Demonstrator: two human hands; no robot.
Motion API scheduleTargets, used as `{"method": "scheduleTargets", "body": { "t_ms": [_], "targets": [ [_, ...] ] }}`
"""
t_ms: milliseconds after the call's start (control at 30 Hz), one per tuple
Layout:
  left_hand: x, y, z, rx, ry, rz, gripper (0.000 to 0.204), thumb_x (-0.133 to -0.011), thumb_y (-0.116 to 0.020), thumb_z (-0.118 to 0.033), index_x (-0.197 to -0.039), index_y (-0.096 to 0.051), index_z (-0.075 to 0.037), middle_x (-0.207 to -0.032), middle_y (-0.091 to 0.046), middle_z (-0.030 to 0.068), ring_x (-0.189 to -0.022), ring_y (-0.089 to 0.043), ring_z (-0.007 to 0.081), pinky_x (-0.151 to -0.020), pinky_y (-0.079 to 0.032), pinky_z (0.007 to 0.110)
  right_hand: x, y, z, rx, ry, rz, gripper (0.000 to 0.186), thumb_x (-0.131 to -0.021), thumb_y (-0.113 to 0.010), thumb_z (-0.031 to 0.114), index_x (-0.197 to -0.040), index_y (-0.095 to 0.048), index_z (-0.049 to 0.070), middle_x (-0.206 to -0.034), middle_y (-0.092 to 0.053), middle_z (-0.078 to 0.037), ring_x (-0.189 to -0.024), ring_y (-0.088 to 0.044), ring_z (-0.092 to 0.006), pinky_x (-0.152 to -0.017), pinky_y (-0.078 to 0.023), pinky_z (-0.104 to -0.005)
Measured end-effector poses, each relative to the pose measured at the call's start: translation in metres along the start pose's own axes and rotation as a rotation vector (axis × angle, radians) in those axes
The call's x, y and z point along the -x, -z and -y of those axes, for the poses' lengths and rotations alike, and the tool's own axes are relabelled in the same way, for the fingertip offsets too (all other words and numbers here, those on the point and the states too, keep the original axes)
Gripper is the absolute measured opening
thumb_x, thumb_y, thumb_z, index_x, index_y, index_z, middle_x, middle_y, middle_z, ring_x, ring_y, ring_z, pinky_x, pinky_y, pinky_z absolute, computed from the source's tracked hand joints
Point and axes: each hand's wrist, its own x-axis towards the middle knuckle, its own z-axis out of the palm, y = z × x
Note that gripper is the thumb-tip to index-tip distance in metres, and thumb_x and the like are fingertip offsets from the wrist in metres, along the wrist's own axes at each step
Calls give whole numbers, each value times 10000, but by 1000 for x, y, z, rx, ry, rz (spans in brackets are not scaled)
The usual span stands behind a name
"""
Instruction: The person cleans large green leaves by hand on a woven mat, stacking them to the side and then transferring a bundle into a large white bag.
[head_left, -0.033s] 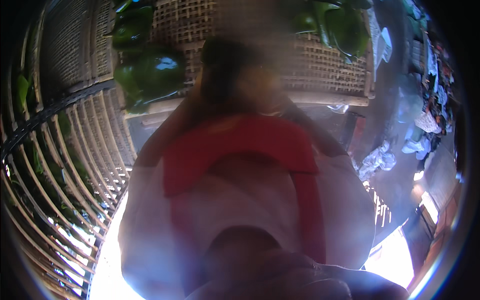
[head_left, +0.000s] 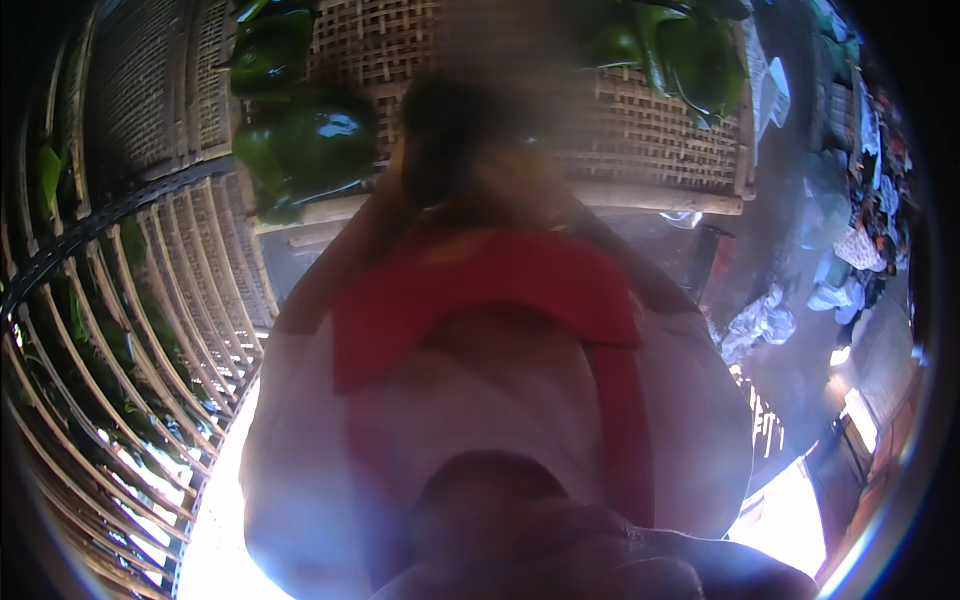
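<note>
Close in front of my chest, both hands meet over the near edge of a woven bamboo tray. Between them is a dark green, leafy-looking thing, blurred and in shadow. My left hand is at its left side, mostly hidden. My right hand is closed against its lower right, with the fingers smeared. A grey haze covers the area just beyond the hands. On the tray, a glossy dark green leaf bundle lies left of my left hand. Another shiny green bundle rests at the far right.
A bamboo slatted rack stands at my left, with greenery behind its bars. On the floor at right lie crumpled clear plastic and a heap of mixed cloth and bags. A bamboo pole edges the tray.
The tray and surroundings sit very slightly farther right in the picture. My hands stay nearly in place around the dark green thing, with a small shift of the right hand.
</note>
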Motion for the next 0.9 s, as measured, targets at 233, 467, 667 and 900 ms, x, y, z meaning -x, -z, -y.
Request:
{"method": "scheduleTargets", "body": {
  "t_ms": [233, 467, 667, 900],
  "targets": [
    [37, 32, -4, 493, 84, -85, 477, -970, -425, -288, -1384, -338, -67, -1344, -441, 136, -1230, -448, 264, -1041, -383, 388, -46, 10, -33, -412, -122, -179, 489, -827, -560, 172, -1275, -461, 3, -1310, -459, -199, -1230, -423, -350, -1043, -336, -393],
    [40, 18, -17, 159, -127, 68, 487, -960, -424, -260, -1376, -344, -19, -1361, -430, 138, -1240, -442, 257, -1056, -357, 369, -57, -24, -13, -590, -137, -65, 396, -873, -489, 122, -1251, -482, 4, -1277, -466, -188, -1257, -377, -350, -1059, -307, -414],
    [42, 15, -26, -736, -311, -36, 454, -834, -515, 45, -1281, -462, -16, -1241, -545, 117, -1115, -545, 218, -943, -464, 329, -68, -10, -11, -222, -375, 111, 434, -851, -515, 126, -1267, -465, 11, -1282, -471, -173, -1239, -382, -381, -1042, -328, -462],
    [-8, 52, 20, -678, -384, -232, 370, -808, -494, 39, -1159, -580, -40, -1201, -556, 137, -1123, -523, 304, -986, -417, 374, -82, 12, 5, 685, 63, 238, 438, -865, -558, 190, -1241, -479, -20, -1271, -494, -212, -1181, -462, -364, -963, -429, -443]
  ]
}}
